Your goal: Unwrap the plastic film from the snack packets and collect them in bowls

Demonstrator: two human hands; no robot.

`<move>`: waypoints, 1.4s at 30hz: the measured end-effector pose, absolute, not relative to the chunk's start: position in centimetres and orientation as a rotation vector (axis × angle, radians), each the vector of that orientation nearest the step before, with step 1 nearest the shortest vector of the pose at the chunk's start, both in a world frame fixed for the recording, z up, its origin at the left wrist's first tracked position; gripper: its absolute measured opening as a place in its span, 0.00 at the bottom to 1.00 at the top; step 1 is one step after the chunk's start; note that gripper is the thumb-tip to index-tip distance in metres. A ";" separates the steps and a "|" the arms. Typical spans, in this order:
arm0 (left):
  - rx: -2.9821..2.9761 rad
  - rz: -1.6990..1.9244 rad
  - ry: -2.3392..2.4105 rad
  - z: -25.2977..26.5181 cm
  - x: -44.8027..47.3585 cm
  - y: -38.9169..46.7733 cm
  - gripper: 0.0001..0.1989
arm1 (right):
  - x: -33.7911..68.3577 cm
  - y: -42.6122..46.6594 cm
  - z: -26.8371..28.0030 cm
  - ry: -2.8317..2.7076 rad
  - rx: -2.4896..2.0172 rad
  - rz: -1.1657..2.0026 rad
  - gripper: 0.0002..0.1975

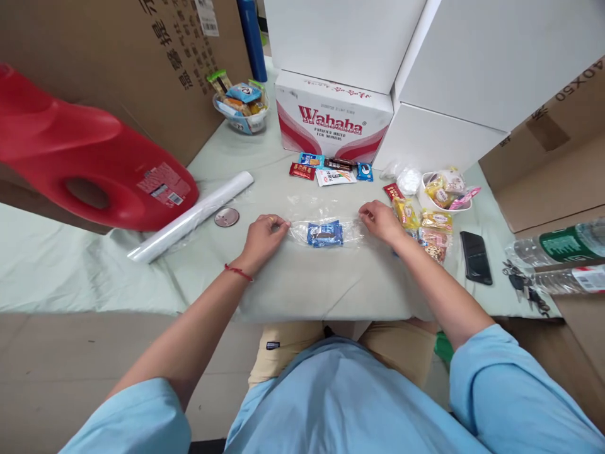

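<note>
My left hand pinches the left end of a piece of clear plastic film lying low over the table. At its right end, my right hand holds the film's edge between thumb and fingers. A small blue snack packet sits in the middle between both hands, with the film around it; whether it is fully wrapped I cannot tell. Close by my right hand are several wrapped snacks, among them a yellow packet. A round, flat, silvery disc rests left of my left hand.
At left stand a red jug and a white plastic roll. Several snack packets lie before the Wahaba box. Snack tubs stand at back left and right. A phone, keys and bottles lie right.
</note>
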State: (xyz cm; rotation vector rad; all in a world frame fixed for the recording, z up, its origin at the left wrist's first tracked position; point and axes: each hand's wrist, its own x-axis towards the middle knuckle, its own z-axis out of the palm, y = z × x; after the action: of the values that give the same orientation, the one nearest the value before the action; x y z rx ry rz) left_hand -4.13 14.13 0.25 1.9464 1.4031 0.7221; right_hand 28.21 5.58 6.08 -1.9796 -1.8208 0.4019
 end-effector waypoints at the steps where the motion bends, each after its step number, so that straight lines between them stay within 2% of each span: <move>1: 1.956 0.714 1.415 0.0 -3.8 14.1 0.14 | 27.5 5.2 6.3 -1.821 -1.986 0.227 0.13; 4: 1.960 0.712 1.465 -0.5 -3.1 14.2 0.13 | 24.6 3.6 7.2 -1.903 -1.847 -0.034 0.17; 8: 1.945 0.763 1.495 -0.3 -3.2 14.5 0.12 | 20.8 3.0 6.4 -2.251 -1.629 0.168 0.19; 14: 1.987 1.258 1.880 2.0 -4.4 9.3 0.13 | 19.9 4.9 2.7 -2.263 -1.703 0.306 0.19; 17: 2.346 1.015 1.465 2.7 -3.0 5.1 0.15 | 20.3 4.9 2.3 -2.241 -1.680 0.313 0.19; 20: 2.444 0.770 1.157 2.3 -0.3 3.5 0.23 | 20.4 4.9 2.4 -2.241 -1.667 0.335 0.19; 23: 2.353 0.688 1.286 1.1 1.9 4.4 0.27 | 20.6 5.1 2.7 -2.260 -1.656 0.379 0.19; 26: 2.291 0.654 1.452 0.0 2.6 5.5 0.27 | 21.0 5.4 3.1 -2.248 -1.636 0.468 0.19; 30: 2.361 0.621 1.434 -0.6 2.5 5.6 0.28 | 21.9 6.8 4.5 -2.205 -1.671 0.576 0.15; 34: 2.416 0.607 1.448 -0.7 2.6 5.3 0.28 | 22.9 10.4 5.3 -2.097 -1.928 0.292 0.17; 36: 2.433 0.615 1.468 -0.7 2.7 5.2 0.27 | 23.1 12.6 5.1 -2.045 -2.064 0.223 0.23; 38: 2.438 0.621 1.477 -0.7 2.8 5.2 0.27 | 23.2 14.6 4.7 -1.958 -2.209 0.355 0.31; 39: 2.435 0.622 1.480 -0.7 2.8 5.2 0.27 | 23.3 15.3 4.5 -1.892 -2.260 0.479 0.31; 42: 2.434 0.631 1.479 -0.7 2.7 5.3 0.26 | 23.3 16.2 4.5 -1.711 -2.221 0.824 0.17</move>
State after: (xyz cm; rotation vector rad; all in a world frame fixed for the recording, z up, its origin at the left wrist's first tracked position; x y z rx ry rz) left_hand 2.74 5.29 -0.72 2.4340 1.4789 0.6309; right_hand 23.31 16.22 4.54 -2.2209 -1.7107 0.8242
